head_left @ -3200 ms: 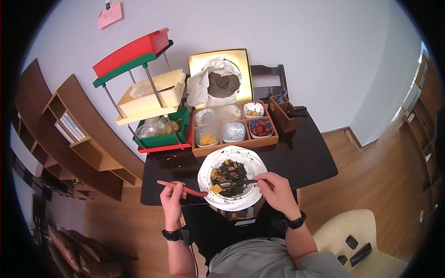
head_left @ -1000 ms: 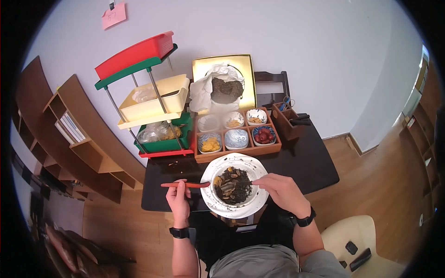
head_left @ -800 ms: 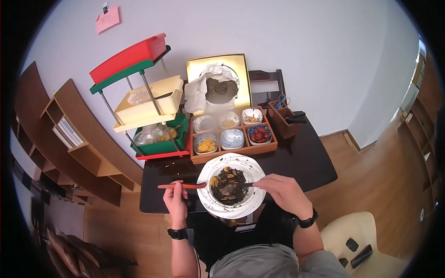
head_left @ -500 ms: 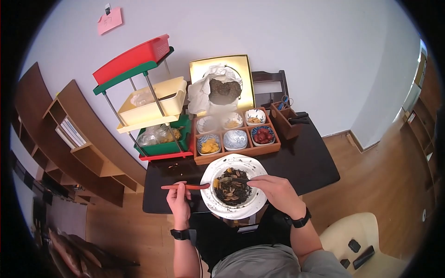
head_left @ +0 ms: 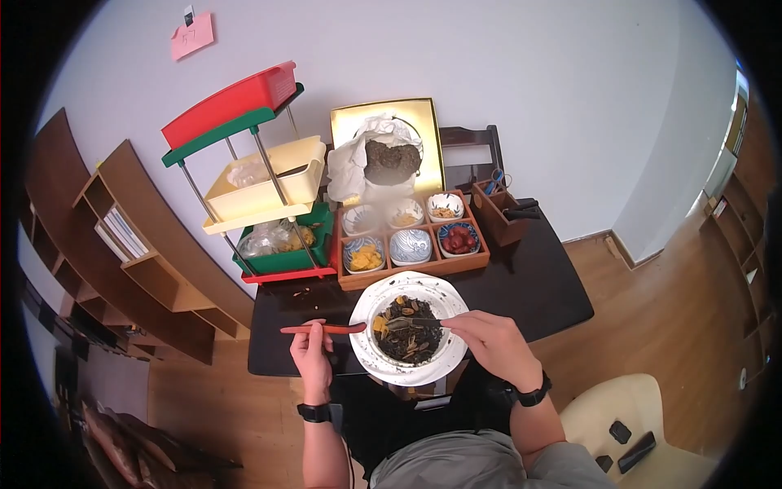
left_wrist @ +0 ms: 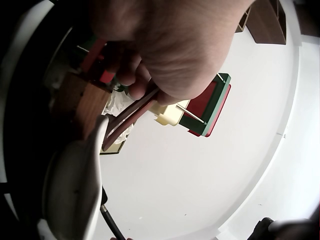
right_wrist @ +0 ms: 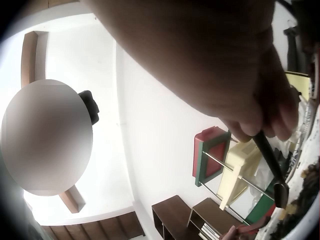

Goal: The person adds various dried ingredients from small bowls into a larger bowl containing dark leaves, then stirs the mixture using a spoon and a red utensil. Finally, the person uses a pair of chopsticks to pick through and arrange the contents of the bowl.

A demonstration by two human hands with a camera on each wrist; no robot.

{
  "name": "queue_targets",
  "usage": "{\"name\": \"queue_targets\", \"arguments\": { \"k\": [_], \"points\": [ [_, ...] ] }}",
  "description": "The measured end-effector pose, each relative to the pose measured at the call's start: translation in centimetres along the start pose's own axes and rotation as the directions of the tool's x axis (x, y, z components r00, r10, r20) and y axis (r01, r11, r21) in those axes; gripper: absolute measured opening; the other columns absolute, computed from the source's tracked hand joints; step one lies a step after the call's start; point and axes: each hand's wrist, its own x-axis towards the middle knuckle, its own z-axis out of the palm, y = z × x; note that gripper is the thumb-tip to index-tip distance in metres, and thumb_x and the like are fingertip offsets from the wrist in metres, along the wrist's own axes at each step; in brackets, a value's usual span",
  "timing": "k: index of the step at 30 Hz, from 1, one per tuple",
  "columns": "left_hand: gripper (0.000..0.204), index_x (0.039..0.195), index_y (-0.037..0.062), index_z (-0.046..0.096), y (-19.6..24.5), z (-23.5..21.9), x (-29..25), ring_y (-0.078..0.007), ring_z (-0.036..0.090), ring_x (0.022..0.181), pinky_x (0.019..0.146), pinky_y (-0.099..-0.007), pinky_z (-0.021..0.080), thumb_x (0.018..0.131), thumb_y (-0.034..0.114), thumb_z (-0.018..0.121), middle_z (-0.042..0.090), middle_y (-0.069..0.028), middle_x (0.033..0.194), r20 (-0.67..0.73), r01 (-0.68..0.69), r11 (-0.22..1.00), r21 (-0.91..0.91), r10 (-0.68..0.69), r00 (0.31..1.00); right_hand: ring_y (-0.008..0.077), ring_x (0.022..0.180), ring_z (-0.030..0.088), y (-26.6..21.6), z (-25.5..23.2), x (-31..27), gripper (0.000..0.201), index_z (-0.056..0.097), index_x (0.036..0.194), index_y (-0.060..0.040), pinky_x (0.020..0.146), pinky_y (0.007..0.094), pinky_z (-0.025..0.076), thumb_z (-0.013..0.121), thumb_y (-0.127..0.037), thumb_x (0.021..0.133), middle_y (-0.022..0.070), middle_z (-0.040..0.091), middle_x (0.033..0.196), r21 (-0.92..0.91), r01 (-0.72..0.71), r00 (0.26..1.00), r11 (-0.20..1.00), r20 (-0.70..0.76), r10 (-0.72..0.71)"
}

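Observation:
My left hand (head_left: pixel 310 359) holds red tweezers (head_left: pixel 338 328), their two arms visible in the left wrist view. The tips reach the left rim of a white plate (head_left: pixel 407 378). In the plate sits a white bowl (head_left: pixel 453 314) of dark tea leaves (head_left: pixel 414 349) mixed with brown slices. A yellow piece (head_left: pixel 380 325) lies at the bowl's left side. From the right, my right hand (head_left: pixel 497 342) grips a small spoon by its dark handle (head_left: pixel 427 323), the spoon's head lying among the leaves. The right wrist view shows the spoon (right_wrist: pixel 271 162) pinched under the fingertips.
Behind the bowl, a wooden divided tray (head_left: pixel 456 264) holds several small bowls. A tiered rack (head_left: pixel 262 210) stands left, a wooden tool holder (head_left: pixel 501 216) right. A gold box (head_left: pixel 346 114) with a dark tea cake (head_left: pixel 393 163) stands at the back. Crumbs dot the dark table (head_left: pixel 538 301).
Earlier the spoon and tweezers met at a yellow block by the bowl's left front. Since then the tweezers have levelled at the plate's edge, while the spoon has moved about in the leaves.

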Motion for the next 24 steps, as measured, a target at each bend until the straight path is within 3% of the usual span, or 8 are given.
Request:
{"name": "queue_targets", "arguments": {
  "k": [4,11,16,24],
  "points": [
    [0.021,0.109,-0.0006,0.068,0.3,0.1,-0.1,-0.0066,0.049,0.062,0.058,-0.0215,0.038,0.103,0.019,0.062,0.059,0.0004,0.074,0.009,0.004,1.000,-0.011,-0.004,1.000,0.0342,0.082,0.070,0.4,1.3,-0.1,0.019,0.072,0.108,-0.0039,0.071,0.0399,0.058,0.066,-0.002,0.090,0.0142,0.071,0.094,-0.037,-0.003,1.000,0.999,-0.015,0.003],
    [0.021,0.109,-0.0006,0.068,0.1,0.2,-0.1,-0.0067,0.050,0.062,0.058,-0.0216,0.038,0.103,0.018,0.062,0.059,0.0004,0.073,0.004,-0.002,1.000,-0.011,0.002,1.000,0.0353,0.078,0.069,0.3,2.1,-0.2,0.017,0.071,0.107,-0.0029,0.070,0.0404,0.057,0.068,-0.008,0.090,0.0160,0.070,0.089,-0.052,-0.041,0.999,0.998,-0.027,0.039],
    [0.020,0.109,-0.0005,0.068,0.1,0.0,-0.1,-0.0068,0.050,0.062,0.058,-0.0217,0.039,0.103,0.018,0.061,0.059,0.0004,0.073,0.004,0.005,1.000,-0.015,-0.005,1.000,0.0346,0.082,0.071,1.0,3.2,-0.1,0.017,0.073,0.106,-0.0025,0.073,0.0387,0.058,0.068,-0.008,0.090,0.0171,0.073,0.094,0.109,-0.132,0.988,0.985,-0.064,0.140],
    [0.019,0.109,-0.0010,0.068,0.3,0.1,-0.3,-0.0070,0.051,0.064,0.059,-0.0217,0.039,0.103,0.015,0.062,0.060,0.0000,0.075,0.046,-0.001,1.000,-0.019,0.002,0.999,0.0272,0.077,0.072,0.8,2.7,-0.5,0.018,0.073,0.108,-0.0019,0.072,0.0337,0.057,0.068,-0.007,0.091,0.0160,0.074,0.094,0.220,-0.318,0.948,0.922,0.040,0.317]
  ]
}}
